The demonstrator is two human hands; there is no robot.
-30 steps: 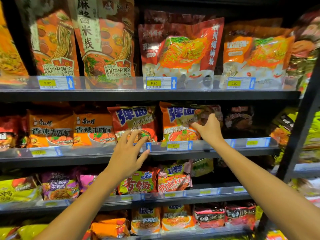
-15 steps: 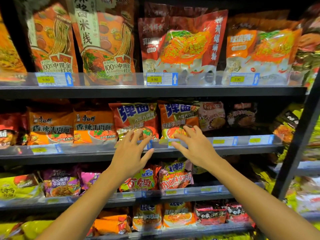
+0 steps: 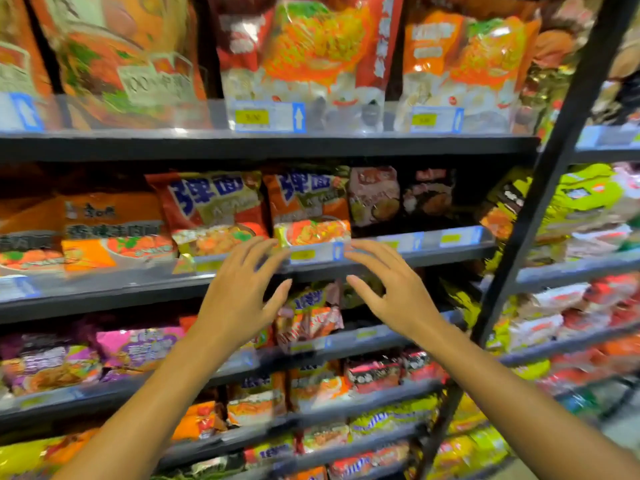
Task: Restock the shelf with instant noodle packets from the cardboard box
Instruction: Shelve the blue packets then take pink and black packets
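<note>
Orange noodle packets [image 3: 308, 206] with blue lettering stand upright on the dark metal shelf [image 3: 433, 256], behind its clear front rail and a yellow price tag [image 3: 302, 254]. Both hands are raised in front of that rail, fingers spread and grasping nothing: the left hand [image 3: 239, 299] just left of the tag, the right hand [image 3: 394, 292] just right of it. Neither touches a packet. No cardboard box shows.
</note>
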